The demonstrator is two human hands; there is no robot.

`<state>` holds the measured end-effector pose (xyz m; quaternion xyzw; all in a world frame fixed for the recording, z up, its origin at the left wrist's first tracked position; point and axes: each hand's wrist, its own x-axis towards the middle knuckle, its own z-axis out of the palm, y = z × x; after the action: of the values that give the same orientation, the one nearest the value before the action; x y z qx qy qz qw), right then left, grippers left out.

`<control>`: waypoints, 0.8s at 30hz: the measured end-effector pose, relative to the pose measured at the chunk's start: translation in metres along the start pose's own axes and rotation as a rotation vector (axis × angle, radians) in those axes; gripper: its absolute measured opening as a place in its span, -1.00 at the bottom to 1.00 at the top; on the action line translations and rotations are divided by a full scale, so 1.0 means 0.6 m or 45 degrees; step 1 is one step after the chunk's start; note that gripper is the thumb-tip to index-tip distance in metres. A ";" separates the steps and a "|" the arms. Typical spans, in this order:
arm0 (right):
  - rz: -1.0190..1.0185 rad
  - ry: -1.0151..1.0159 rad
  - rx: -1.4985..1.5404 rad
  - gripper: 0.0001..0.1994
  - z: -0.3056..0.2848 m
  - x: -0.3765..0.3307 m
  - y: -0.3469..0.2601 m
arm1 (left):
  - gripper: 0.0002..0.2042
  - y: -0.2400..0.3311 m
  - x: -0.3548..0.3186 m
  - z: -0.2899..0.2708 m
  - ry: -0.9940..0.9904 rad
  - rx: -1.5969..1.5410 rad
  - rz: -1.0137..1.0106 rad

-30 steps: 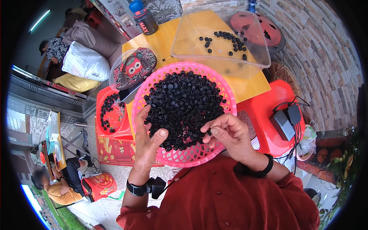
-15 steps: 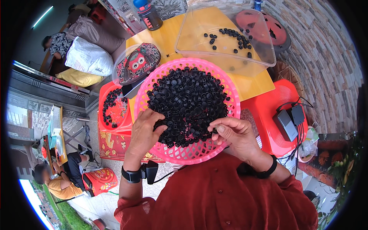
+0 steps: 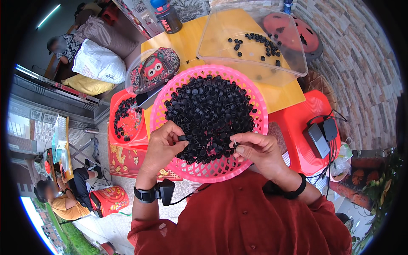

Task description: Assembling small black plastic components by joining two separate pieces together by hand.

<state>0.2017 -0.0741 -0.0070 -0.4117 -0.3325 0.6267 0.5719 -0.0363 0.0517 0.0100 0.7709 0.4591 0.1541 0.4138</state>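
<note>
A pink openwork basket (image 3: 260, 91) heaped with small round black plastic caps (image 3: 208, 104) is right before me. Over its near left part, my left hand (image 3: 163, 146) pinches one black cap (image 3: 182, 138) between thumb and forefinger. Above the near right rim is my right hand (image 3: 261, 155), closed in a pinch on a small piece with a thin pale tip and a dark part (image 3: 235, 144); its exact kind is too small to make out. The two hands are apart, with part of the heap between them.
Behind the basket, a clear plastic tray (image 3: 250, 61) holds several black caps on the yellow table (image 3: 197, 36). An owl-patterned pouch (image 3: 155, 70) and a bottle (image 3: 168, 19) are nearby. Red stools (image 3: 304, 123) flank the table, the right one bearing black boxes with cables. Two people sit leftward.
My left thumb and fingers have come together on a black cap at the heap's edge. The right hand has turned a little, so the small piece in its pinch shows more.
</note>
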 end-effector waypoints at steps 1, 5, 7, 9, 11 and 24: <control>-0.012 0.006 0.002 -0.79 0.004 0.001 0.000 | -0.80 0.001 -0.003 -0.002 -0.073 -0.516 -0.124; -0.097 -0.027 -0.043 -0.81 0.016 0.006 0.009 | -0.84 0.028 -0.009 0.015 -0.233 -0.937 -0.020; -0.111 -0.040 -0.094 -0.82 0.029 0.006 0.006 | -0.84 0.031 -0.014 0.023 -0.268 -1.054 -0.025; -0.218 -0.053 -0.207 -0.83 0.042 0.008 0.006 | -0.84 0.032 -0.016 0.030 -0.324 -1.247 -0.028; -0.275 -0.053 -0.243 -0.83 0.050 0.009 0.003 | -0.83 0.032 -0.017 0.040 -0.323 -1.329 0.006; -0.677 0.009 -0.776 -0.81 0.069 0.020 0.001 | -0.82 0.007 -0.019 0.065 -0.360 -1.648 0.067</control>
<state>0.1642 -0.0598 0.0091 -0.4640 -0.5961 0.3283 0.5671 -0.0158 0.0219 -0.0091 0.3905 0.1961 0.3064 0.8457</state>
